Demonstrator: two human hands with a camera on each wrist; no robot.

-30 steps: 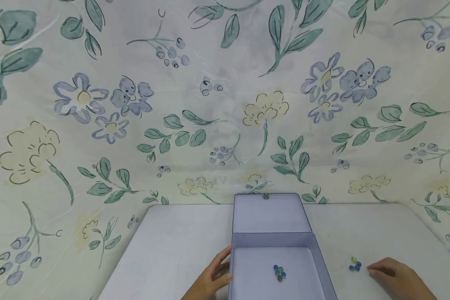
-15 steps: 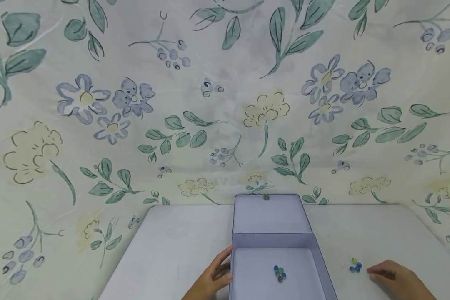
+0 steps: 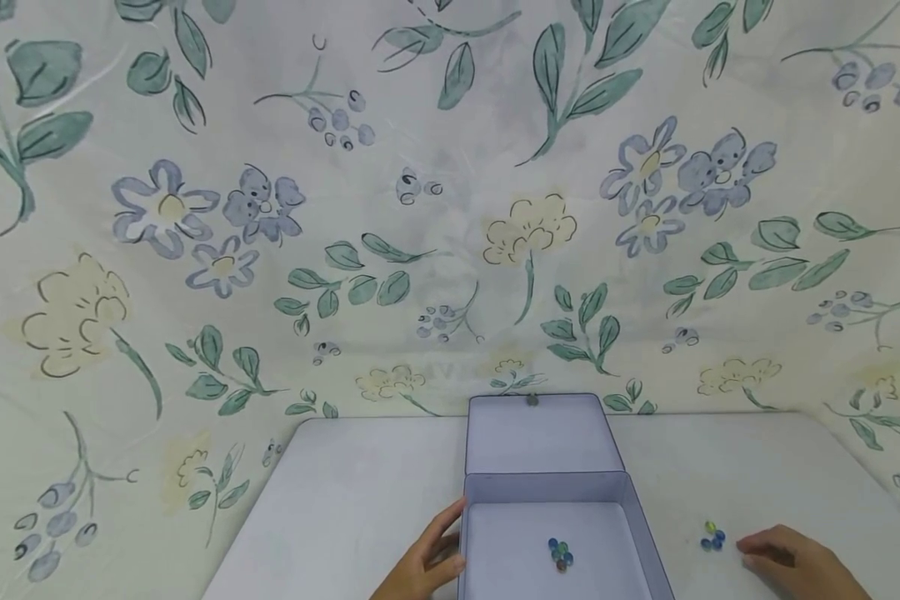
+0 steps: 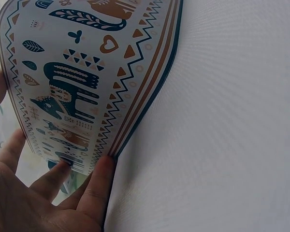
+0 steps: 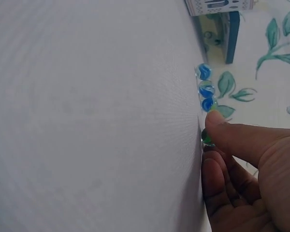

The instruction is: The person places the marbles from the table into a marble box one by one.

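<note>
Two hands: left hand [image 3: 427, 562] braces tin [image 3: 630, 500], fingers flat; right hand [image 3: 795, 562] loosely curled, holding nothing, beside marbles [image 3: 712, 538].
Risk: a nudged marble could roll off table [image 3: 360, 500].

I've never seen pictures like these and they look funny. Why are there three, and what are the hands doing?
They come from three small cameras a person wears: one on the head, one on each wrist. The head picture shows a white table with an open tin box against a flowery cloth. The left hand rests its straight fingers against the box's patterned side. Some marbles lie inside the box. More marbles lie on the table. The right hand is beside those; its wrist picture shows a fingertip right at them, but nothing looks held.
</note>
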